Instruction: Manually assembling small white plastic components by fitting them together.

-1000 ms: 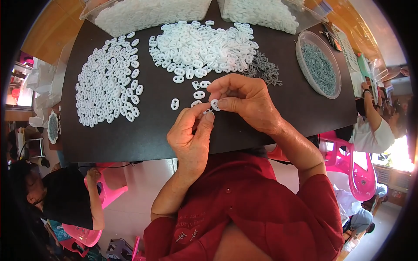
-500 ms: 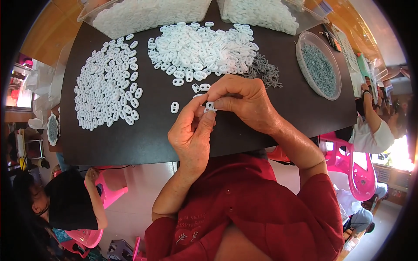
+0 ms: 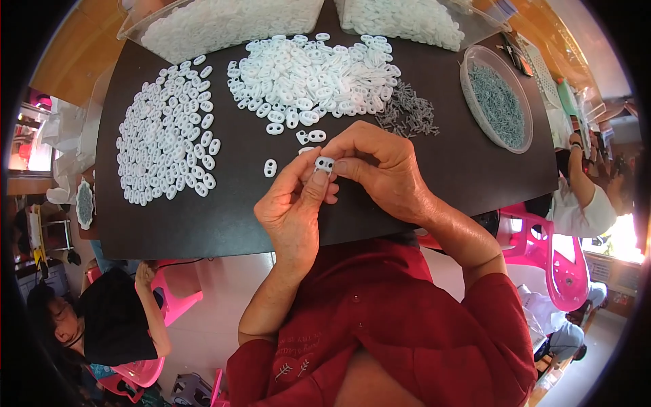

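Note:
A small white oval plastic piece with two holes (image 3: 324,164) is pinched between both my hands above the table. The thumb and fingers of my left hand (image 3: 295,210) grip it from below. My right hand (image 3: 380,166) has its thumb and forefinger closed on the piece's right end. Just beyond my fingers lie a few loose white pieces (image 3: 317,136), and a single two-holed piece (image 3: 270,168) lies left of my left hand. Past my right hand is a heap of small grey pins (image 3: 409,112). A large heap of white pieces (image 3: 305,74) spreads farther back.
Another spread of white two-holed pieces (image 3: 166,136) covers the left of the dark table (image 3: 224,217). Two clear bins (image 3: 234,30) of white parts stand at the back. A round tub (image 3: 498,102) of grey-green pins is at the right. Other people (image 3: 122,319) sit nearby.
The white piece has turned between my fingers, so its two holes now lie side by side. Both hands have shifted slightly.

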A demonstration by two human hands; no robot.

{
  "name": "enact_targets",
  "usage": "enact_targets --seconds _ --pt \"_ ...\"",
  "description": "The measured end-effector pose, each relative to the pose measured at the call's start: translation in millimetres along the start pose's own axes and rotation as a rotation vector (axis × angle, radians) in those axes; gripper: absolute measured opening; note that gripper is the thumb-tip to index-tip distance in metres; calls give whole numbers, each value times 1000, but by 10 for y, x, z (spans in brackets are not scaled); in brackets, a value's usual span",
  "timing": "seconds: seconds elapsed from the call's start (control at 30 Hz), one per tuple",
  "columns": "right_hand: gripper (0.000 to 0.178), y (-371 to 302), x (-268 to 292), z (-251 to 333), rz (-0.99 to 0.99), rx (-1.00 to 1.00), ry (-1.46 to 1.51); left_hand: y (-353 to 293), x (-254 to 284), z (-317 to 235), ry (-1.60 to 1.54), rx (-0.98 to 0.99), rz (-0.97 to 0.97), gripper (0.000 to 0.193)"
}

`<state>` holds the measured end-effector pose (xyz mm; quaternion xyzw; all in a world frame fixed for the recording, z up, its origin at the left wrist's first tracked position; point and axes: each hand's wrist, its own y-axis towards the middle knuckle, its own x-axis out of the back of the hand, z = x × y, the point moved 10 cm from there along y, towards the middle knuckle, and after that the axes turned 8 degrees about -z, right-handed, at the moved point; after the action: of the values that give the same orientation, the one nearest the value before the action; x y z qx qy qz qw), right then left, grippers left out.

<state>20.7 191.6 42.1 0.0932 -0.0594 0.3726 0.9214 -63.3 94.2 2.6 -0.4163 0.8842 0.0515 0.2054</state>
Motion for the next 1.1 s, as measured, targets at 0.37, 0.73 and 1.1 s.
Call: enact_targets --seconds 0.37,0.73,1.1 --pt "31 -114 -43 424 -130 478 -301 12 -20 -59 -166 84 -38 23" --pt "31 -188 -51 438 -141 546 -313 -8 57 -95 -4 -51 11 21" --pt "29 -267 -21 554 -194 618 -243 -85 13 -231 31 -208 35 23"
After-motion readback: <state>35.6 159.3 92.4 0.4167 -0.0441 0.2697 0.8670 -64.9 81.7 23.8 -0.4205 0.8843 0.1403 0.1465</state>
